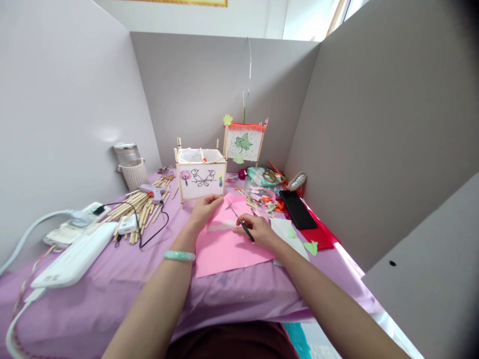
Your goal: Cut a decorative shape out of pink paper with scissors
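Observation:
A large pink sheet of paper (228, 254) lies on the purple cloth in front of me. My left hand (205, 210), with a green bangle (178, 256) on the wrist, grips the paper's far left edge between thumb and fingers. In my right hand (258, 230) is a pair of scissors (239, 220), its blades pointing away and to the left over the pink paper. How far the blades are apart is too small to tell. Just beyond my left hand stands a stick-framed paper lantern (202, 180) with two birds drawn on its front.
A second lantern (245, 142) with a green leaf hangs behind. To the left are wooden sticks (149, 207), a glue gun (153, 192), a power strip (77, 254) and a glass bottle (130, 167). A black phone (298, 209) and paper scraps lie right. Grey panels (224, 75) enclose the table.

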Motion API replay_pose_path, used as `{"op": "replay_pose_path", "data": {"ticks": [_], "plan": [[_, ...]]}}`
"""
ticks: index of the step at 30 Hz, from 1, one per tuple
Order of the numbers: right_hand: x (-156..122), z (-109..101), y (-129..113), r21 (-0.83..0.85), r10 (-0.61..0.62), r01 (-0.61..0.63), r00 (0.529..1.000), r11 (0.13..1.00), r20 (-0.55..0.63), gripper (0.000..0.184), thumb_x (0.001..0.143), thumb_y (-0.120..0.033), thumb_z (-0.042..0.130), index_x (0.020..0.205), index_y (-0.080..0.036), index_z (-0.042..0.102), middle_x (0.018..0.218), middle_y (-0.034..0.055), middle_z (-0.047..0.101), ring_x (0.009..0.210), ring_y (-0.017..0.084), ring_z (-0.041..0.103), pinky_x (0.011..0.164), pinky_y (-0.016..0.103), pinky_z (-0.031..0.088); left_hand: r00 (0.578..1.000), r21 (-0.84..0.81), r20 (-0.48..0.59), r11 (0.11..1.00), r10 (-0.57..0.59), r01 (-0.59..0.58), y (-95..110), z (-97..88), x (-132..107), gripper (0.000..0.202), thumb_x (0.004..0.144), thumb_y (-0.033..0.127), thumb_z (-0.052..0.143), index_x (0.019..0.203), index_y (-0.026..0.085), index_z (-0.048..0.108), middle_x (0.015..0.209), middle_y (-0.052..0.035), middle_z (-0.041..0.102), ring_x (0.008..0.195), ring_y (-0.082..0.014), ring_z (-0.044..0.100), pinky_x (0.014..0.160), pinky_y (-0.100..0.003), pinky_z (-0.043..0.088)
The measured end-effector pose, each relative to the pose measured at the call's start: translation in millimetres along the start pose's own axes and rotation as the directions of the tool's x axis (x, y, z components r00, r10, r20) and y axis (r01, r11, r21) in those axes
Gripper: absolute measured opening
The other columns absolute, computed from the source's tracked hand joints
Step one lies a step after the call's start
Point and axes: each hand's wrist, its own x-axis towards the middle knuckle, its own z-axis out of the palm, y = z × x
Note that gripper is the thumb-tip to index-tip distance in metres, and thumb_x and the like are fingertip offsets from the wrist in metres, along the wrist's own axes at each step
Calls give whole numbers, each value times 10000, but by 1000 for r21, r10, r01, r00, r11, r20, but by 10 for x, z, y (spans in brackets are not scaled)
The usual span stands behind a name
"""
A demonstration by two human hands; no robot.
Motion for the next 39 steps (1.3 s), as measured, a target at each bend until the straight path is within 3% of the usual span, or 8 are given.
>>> {"op": "replay_pose_path", "data": {"ticks": [39], "plan": [[1,4,0,-46,-8,7,1000,999,-27,277,747,-477,634,784,-203,614,534,-53,433,518,98,395,497,205,279,998,22,46,999,-41,40,-55,-11,20,349,601,438,725,741,121,681,635,-18,627,568,-122,519,530,-222,379]]}}
